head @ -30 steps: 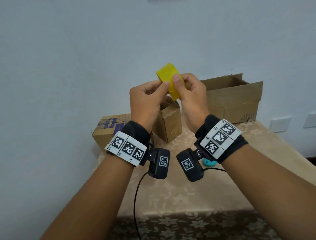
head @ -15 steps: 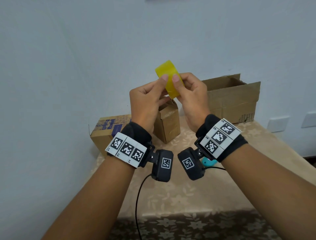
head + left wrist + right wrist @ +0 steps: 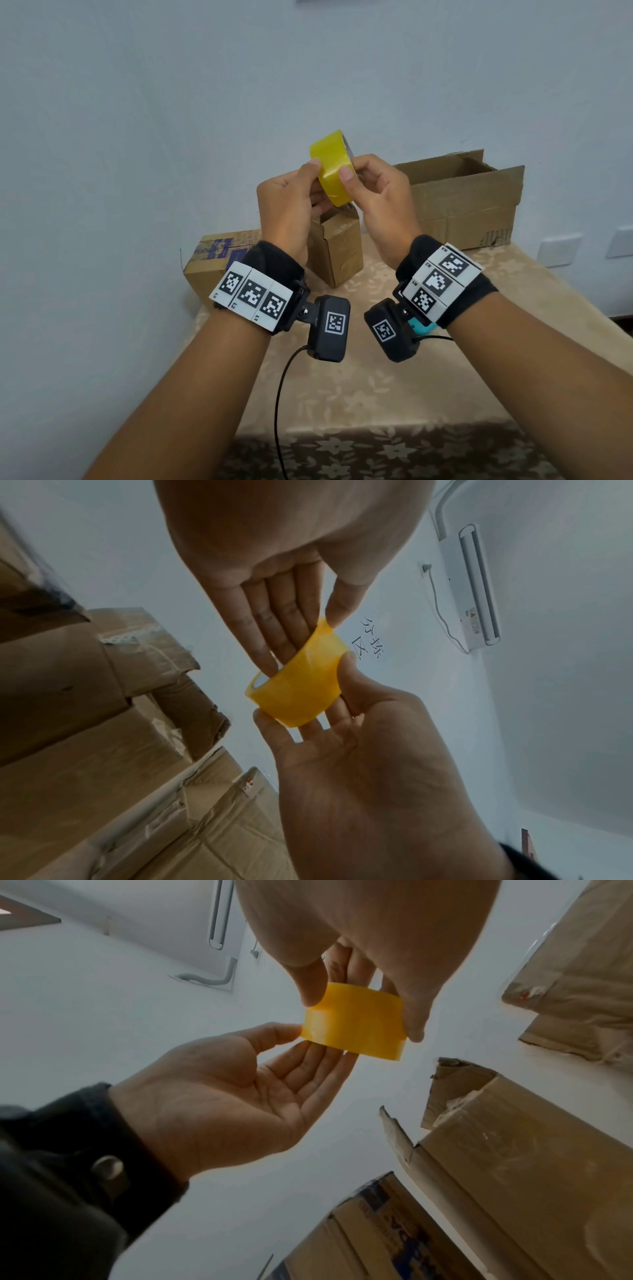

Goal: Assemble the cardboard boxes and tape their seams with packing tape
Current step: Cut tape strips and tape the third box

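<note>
A yellow packing tape roll (image 3: 330, 171) (image 3: 298, 688) (image 3: 356, 1023) is held in the air above the table between both hands. My left hand (image 3: 315, 178) (image 3: 301, 631) (image 3: 308, 1042) pinches its left side, thumb on the band and straight fingers behind it. My right hand (image 3: 352, 178) (image 3: 308, 696) (image 3: 363, 1007) grips the right side, thumb pressed on the outer band. Below stand a small open cardboard box (image 3: 339, 246), a closed box with blue print (image 3: 215, 260) at the left and a large open box (image 3: 462, 202) at the back right.
The table (image 3: 376, 394) wears a beige floral cloth and stands against a pale wall. A teal object (image 3: 423, 327) lies under my right wrist. A black cable (image 3: 281, 394) hangs from the left wrist camera over the front edge. Wall sockets (image 3: 558, 245) sit at the right.
The two thumbs, close together on the roll a second ago, have moved apart across its band. The roll has turned slightly and shows more of its broad yellow face.
</note>
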Motion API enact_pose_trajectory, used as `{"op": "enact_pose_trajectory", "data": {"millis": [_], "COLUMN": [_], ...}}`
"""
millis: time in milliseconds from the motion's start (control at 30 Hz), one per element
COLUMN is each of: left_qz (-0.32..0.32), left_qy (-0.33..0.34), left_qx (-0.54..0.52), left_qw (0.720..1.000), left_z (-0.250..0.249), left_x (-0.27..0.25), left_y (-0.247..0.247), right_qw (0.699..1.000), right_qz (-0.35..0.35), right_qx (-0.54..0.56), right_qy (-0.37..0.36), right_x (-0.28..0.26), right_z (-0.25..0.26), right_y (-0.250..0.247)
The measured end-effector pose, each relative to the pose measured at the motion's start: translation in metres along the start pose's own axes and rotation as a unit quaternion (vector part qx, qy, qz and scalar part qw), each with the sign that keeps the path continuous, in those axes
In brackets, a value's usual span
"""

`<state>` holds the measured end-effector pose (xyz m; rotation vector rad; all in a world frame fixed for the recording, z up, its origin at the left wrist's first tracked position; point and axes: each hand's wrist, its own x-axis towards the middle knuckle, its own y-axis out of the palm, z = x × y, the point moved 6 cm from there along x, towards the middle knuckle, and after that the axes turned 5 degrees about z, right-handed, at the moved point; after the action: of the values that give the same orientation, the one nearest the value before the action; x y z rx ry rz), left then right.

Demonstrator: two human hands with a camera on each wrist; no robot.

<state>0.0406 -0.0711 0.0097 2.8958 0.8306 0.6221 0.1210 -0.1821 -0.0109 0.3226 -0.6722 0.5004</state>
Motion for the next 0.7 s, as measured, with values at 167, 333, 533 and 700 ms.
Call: {"op": "enact_pose_trajectory", "data": {"millis": [167,333,533,700], "left_qz": [0.007,0.006,-0.009,-0.011], "left_qy": [-0.001,-0.022,-0.02,-0.024], "left_qx": [0.011,0.007,0.01,-0.009], "left_qw": [1.0,1.0,1.0,1.0], "left_z": [-0.0003,-0.0024,-0.004,-0.001], "left_x": [-0.0006,-0.003,-0.0055,-0.0038], "left_y": [-0.0008,0.0021,0.0038,0.003], "right_qw": [0.999,1.0,0.999,0.998], "right_qz": [0.026,0.023,0.05,0.066], "right_qx": [-0.017,-0.004,0.012,0.018], "right_qy": [-0.002,-0.007,-0.003,-0.007], "right_x": [-0.001,0.0001,-0.0004,-0.0012], "right_z": [-0.0023,-0.001,-0.0018,-0.0017], "right_y": [0.0028,-0.0007,0.0001,0.0012]}}
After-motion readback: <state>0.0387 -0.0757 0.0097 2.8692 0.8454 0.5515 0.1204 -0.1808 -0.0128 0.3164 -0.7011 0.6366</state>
